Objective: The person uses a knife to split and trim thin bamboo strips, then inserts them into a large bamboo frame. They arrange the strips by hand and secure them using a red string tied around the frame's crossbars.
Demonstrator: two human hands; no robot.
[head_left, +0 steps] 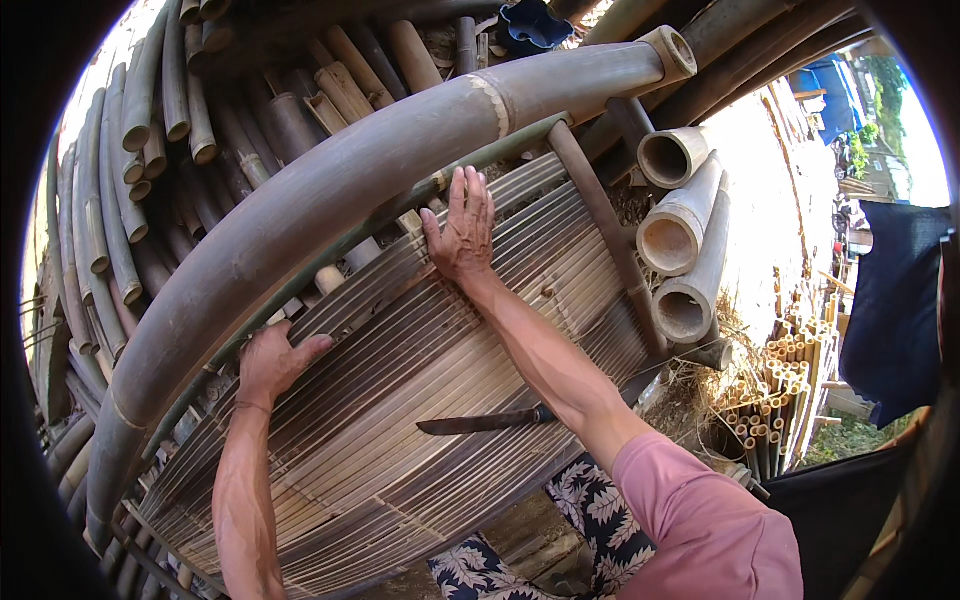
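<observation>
A panel of thin bamboo slats (400,390) spreads in front of me, its slats side by side with narrow gaps. My left hand (272,365) rests at the panel's far edge on the left, thumb held out from the fingers; its fingertips are partly hidden over that edge. Farther right, my right hand (462,225) lies on the outer slats with the fingers stretched out and holds nothing. Below my right forearm, a long-bladed knife (478,423) with a dark handle lies on the slats. A thick bamboo pole (330,165) runs just beyond both hands.
Bamboo poles (110,200) are stacked at the left and back. Beside the panel's dark end bar (610,235), several wide bamboo tubes (683,235) point their openings toward me. Cut thin bamboo (775,400) is piled at the right, near a hanging dark cloth (890,310).
</observation>
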